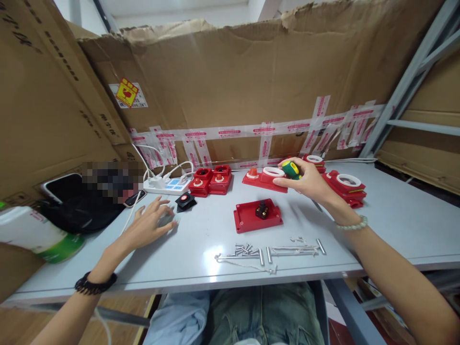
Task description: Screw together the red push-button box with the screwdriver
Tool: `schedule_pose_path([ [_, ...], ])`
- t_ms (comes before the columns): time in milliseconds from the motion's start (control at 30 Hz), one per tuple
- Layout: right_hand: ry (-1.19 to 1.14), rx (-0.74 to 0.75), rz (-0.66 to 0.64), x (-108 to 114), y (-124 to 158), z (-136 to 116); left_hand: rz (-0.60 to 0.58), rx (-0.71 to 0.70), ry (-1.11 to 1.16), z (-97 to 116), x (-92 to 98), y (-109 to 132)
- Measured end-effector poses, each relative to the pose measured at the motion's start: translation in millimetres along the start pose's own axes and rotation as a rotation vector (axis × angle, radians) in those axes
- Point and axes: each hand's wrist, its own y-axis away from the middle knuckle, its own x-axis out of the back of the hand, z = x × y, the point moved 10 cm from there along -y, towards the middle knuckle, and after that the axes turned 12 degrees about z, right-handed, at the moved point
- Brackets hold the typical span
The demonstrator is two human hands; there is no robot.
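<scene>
Toward the back edge of the counter (208, 230), a green-and-yellow screwdriver (291, 170) was gripped by the right hand (309, 179).
The hands were held well apart; the left hand (151, 223) was spread out, with a black, red-buttoned part (186, 201) seen just beside it. Between them, a shallow red housing (247, 218) was set with a black switch (262, 210) inside. Near the front edge, loose screws (245, 249) were laid beside thin metal rods (262, 257).

The left hand (153, 223) is being held palm down, fingers loosely spread. Farther off, the right hand (307, 179) is being held with thumb and fingers bent in a grip. The left forearm (68, 314) and right forearm (393, 261) are being angled inward.
</scene>
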Motion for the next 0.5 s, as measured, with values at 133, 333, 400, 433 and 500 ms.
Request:
schedule_pose_path([
  [133, -0.005, 0.002, -0.005, -0.7, -0.2, -0.4, 0.192, -0.013, 0.089, 32.3, 29.4, -15.6],
  [333, 0.030, 0.071, 0.029, 6.8, -1.7, -5.5, 0.171, -0.318, 0.337, 169.8, 39.2, -49.7],
  [400, 0.025, 0.105, -0.019, 4.8, -0.1, -9.8, 0.091, -0.363, 0.415, 201.7, 28.3, -58.9],
  [433, 0.021, 0.120, -0.070, 1.0, 2.0, -12.3, 0.068, -0.353, 0.458, 210.1, 23.2, -63.6],
  [500, 0.027, 0.143, -0.200, -10.6, 8.7, -16.5, 0.078, -0.309, 0.557, 215.6, 17.6, -71.6],
])
